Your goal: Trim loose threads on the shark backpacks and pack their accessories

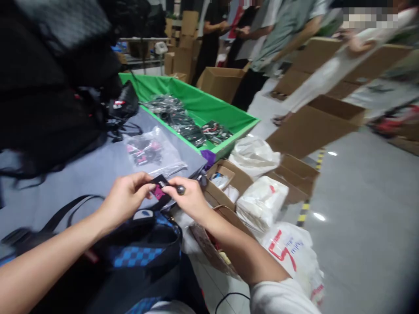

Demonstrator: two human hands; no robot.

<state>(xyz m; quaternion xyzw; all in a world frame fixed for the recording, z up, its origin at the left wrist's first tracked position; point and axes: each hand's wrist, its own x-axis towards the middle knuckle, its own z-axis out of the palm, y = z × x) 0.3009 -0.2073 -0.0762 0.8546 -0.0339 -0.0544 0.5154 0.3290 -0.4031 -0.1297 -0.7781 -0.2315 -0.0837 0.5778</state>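
Observation:
My left hand [126, 198] and my right hand [188, 198] meet over the edge of a grey table [98, 168]. Both pinch a small black and pink tag [159, 188] between their fingertips. The right hand also holds a small dark round piece [180, 189] at the tag's right end. Below the hands lies a black bag with a blue checked panel [140, 253]. A clear plastic packet of small pink and black items [152, 152] lies on the table just beyond the hands.
A green-lined bin [203, 109] with dark packets stands beyond the table. Black bags [52, 87] are piled at the left. Open cardboard boxes [225, 179] and white plastic sacks [291, 253] crowd the floor at the right. Several people stand by boxes at the back.

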